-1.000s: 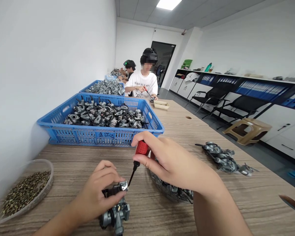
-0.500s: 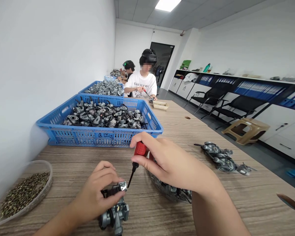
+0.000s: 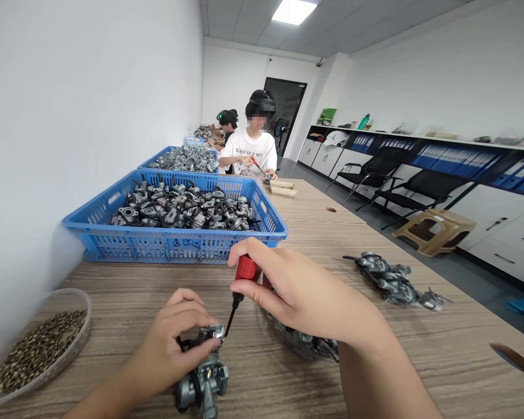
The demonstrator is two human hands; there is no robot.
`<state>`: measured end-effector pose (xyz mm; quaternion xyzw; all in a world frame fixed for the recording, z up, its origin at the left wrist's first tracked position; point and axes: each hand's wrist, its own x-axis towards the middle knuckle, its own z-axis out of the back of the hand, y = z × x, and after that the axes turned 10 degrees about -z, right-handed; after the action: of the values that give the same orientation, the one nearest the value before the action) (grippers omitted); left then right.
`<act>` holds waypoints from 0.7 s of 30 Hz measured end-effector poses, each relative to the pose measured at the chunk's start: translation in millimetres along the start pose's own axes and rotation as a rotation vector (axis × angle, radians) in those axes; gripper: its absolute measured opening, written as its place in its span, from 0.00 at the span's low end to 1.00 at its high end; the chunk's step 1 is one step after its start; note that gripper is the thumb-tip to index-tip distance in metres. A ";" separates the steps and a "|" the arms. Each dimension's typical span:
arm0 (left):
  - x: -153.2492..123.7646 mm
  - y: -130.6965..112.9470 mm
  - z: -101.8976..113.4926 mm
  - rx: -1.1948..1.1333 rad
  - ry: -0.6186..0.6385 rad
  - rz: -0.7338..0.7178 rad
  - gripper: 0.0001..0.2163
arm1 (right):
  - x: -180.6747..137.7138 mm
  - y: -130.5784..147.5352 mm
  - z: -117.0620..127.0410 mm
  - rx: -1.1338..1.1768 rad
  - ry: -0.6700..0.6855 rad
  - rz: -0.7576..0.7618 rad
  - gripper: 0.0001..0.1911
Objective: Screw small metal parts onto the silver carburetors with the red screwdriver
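Note:
My left hand (image 3: 177, 334) is closed around the top of a grey metal carburetor (image 3: 207, 378), with thumb and fingers pinching its upper part against the table. In my right hand (image 3: 283, 285) is a screwdriver (image 3: 245, 267) with a red handle and black shaft. It slants down to the left, and its tip meets the side of the carburetor's top beside my left fingertips. Under my right hand, partly hidden, a clear container (image 3: 303, 343) holds more carburetors. A round plastic tub of brass-coloured screws (image 3: 41, 349) stands left of my left hand.
Behind my hands a blue crate (image 3: 183, 247) is full of carburetors, with another blue crate (image 3: 179, 160) beyond. Several carburetors (image 3: 390, 279) lie on the right of the wooden table (image 3: 323, 244). Across it a co-worker (image 3: 253, 145) uses a screwdriver near a cream tray (image 3: 283, 188).
The view has shifted slightly. Both hands keep their grips, and the screwdriver still meets the carburetor at nearly the same spot and slant.

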<state>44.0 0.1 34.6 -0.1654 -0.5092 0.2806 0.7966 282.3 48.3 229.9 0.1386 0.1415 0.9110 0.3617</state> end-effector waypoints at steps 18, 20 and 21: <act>1.2 -4.6 -1.6 -0.209 -0.125 0.179 0.05 | -2.2 -3.0 8.8 0.093 -0.124 0.108 0.11; 1.0 -5.3 -1.8 -0.210 -0.122 0.172 0.05 | -0.7 -3.5 7.3 0.113 -0.146 0.157 0.10; 0.9 -5.6 -1.9 -0.207 -0.119 0.167 0.05 | 0.1 -3.6 6.3 0.120 -0.158 0.176 0.09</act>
<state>47.6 -3.7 37.6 -0.2716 -0.5664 0.3010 0.7175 286.8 51.9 234.5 0.2431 0.1542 0.9154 0.2815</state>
